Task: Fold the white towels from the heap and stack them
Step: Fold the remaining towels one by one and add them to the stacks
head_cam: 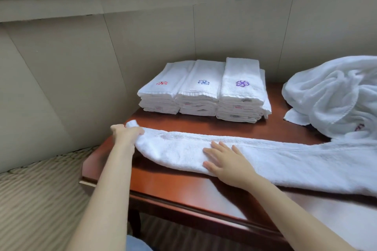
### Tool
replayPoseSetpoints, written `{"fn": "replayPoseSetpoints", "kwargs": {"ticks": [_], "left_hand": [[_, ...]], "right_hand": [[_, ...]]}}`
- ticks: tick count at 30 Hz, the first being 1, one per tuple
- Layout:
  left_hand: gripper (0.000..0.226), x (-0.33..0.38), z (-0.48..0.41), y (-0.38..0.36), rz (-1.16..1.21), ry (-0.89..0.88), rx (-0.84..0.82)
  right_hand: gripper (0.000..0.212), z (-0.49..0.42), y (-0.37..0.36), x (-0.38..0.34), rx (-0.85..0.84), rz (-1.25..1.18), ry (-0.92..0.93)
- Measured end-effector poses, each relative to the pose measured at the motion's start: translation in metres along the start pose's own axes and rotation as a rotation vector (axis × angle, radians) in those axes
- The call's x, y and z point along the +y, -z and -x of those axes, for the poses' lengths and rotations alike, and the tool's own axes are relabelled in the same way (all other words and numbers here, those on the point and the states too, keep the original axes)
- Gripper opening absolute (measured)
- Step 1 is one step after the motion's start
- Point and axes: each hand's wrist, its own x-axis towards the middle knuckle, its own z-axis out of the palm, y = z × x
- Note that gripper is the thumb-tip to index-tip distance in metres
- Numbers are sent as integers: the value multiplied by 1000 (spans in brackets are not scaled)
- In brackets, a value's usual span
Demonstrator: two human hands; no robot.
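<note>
The long white towel point(275, 161) lies folded in a strip across the near part of the brown table point(173, 185). The left hand point(126, 133) grips its left end, with fingers curled around the cloth. The right hand point(226, 164) lies flat on the towel, fingers spread out. Three stacks of folded towels point(204, 89) sit at the far side. The heap of towels point(336, 96) is on the right.

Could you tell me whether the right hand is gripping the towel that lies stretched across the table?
No, the right hand rests flat with straight fingers on the long towel, while the left hand grips its end.
</note>
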Motion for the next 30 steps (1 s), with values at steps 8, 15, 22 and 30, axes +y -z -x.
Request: {"fn": "replayPoseSetpoints", "kwargs": {"ticks": [8,15,22,30], "left_hand": [[39,46,121,-67,-178,-273,-1298],[13,31,98,-79,-279,-315,-906],[28,7,74,-79,-955,-148,-649],[52,9,90,-86,-710,-43,-773]], "right_hand": [[77,12,68,35,-148,-1758,-297],[44,28,61,50,104,-1242,-668],[28,37,61,38,20,-1059,-690],[55,52,99,56,551,-1141,-598]]}}
